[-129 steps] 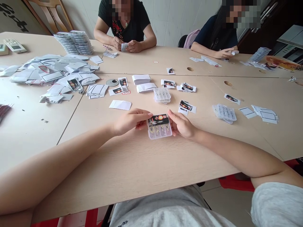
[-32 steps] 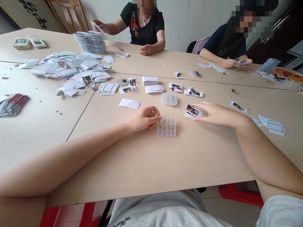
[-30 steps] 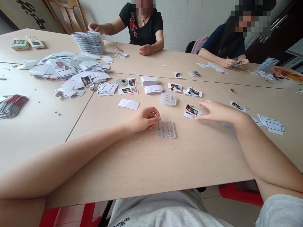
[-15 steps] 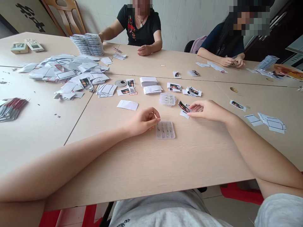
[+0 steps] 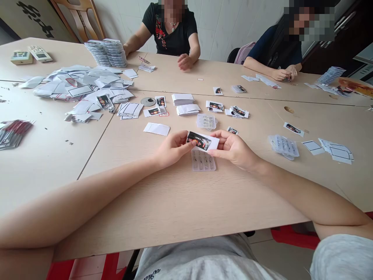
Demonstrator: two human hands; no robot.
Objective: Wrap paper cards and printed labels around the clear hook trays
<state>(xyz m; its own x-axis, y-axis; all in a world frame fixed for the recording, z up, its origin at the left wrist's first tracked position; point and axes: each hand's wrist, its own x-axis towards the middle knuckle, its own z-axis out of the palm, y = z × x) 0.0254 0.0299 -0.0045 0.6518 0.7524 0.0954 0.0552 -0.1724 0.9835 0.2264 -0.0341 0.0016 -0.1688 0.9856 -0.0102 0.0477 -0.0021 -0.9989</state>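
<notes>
Both hands hold a black printed label on white paper (image 5: 201, 140), just above a clear compartment box (image 5: 203, 162) that lies on the table with small metal pieces inside. My left hand (image 5: 173, 149) pinches the label's left end, thumb on top. At the right end, the white edge sits between the thumb and fingers of my right hand (image 5: 233, 149). The label covers the far part of the box. Beyond my hands lie another clear box (image 5: 206, 121) and a small black label (image 5: 232, 130).
White card stacks (image 5: 186, 110), a tape roll (image 5: 148, 102) and more labels (image 5: 237, 111) lie farther back. To the right are clear boxes (image 5: 283, 146) and cards (image 5: 338, 151). A big paper heap (image 5: 84, 85) fills the left. Two people sit across the table.
My right hand has moved left, bringing the printed label over the box. My left hand has taken the label's other end. The person opposite has lifted a hand slightly.
</notes>
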